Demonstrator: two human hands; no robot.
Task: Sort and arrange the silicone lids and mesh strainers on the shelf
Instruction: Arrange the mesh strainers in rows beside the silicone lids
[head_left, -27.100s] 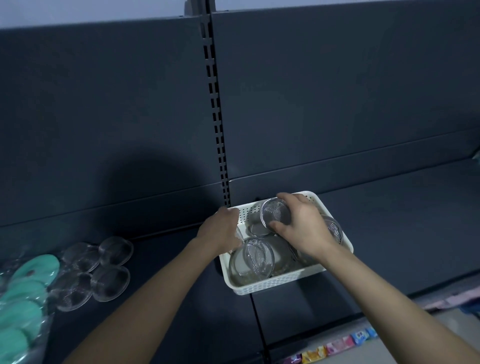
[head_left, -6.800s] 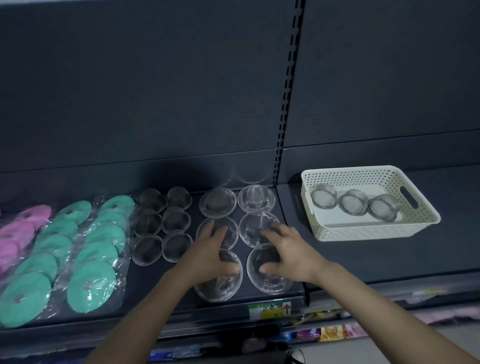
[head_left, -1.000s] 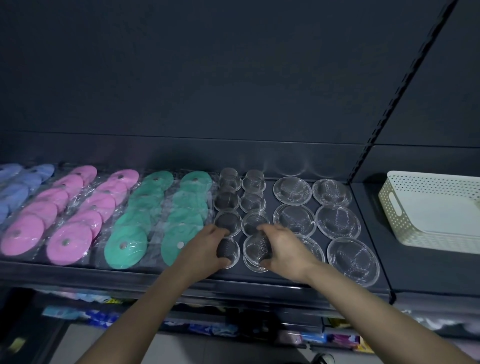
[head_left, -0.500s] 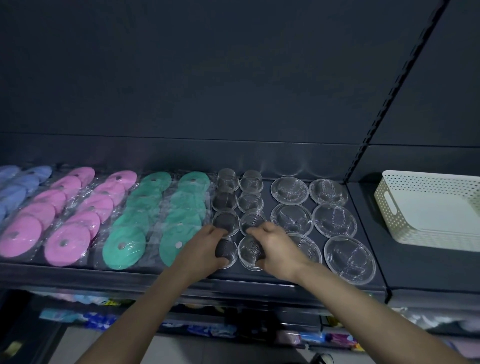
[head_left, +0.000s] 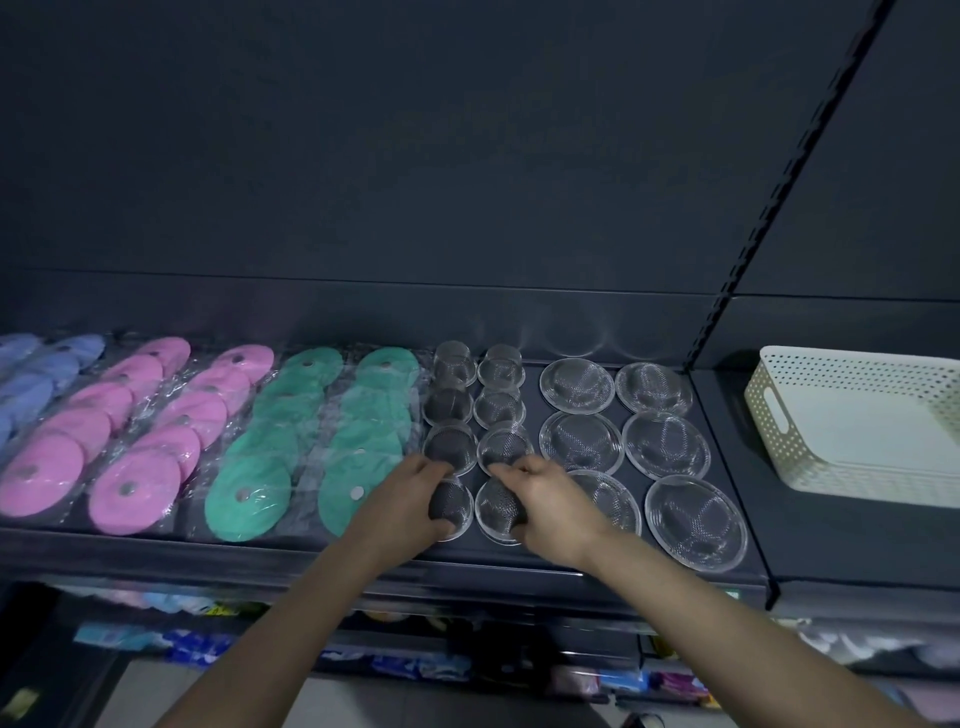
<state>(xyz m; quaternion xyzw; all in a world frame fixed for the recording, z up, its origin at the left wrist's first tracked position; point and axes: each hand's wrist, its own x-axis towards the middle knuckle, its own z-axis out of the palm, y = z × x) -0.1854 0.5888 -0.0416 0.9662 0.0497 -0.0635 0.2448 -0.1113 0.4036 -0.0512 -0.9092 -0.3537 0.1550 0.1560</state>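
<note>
The small mesh strainers are shallow round cups of fine silver wire with a thin bright rim, dark in the middle where the mesh domes. Eight of them stand on the shelf (head_left: 156, 545) in two columns of four. The left hand (head_left: 410, 499) has its grip clamped on the front-left small strainer (head_left: 453, 503), fingers over its far edge and thumb at the near edge. The right hand (head_left: 553, 501) grips the front-right small strainer (head_left: 496, 512) the same way. The two cups sit just beside each other between the hands.

To the right lie six large mesh strainers (head_left: 666, 447), flat and wide-rimmed, in two columns of three. The near-left one is partly hidden by the right wrist.

To the left are the plastic-wrapped silicone lids: two rows of green lids (head_left: 244, 499), two rows of pink lids (head_left: 130, 488), and blue lids (head_left: 31, 374) cut off at the edge. They overlap, so I cannot count them.

One white perforated basket (head_left: 779, 452) stands well apart on the next shelf bay.
</note>
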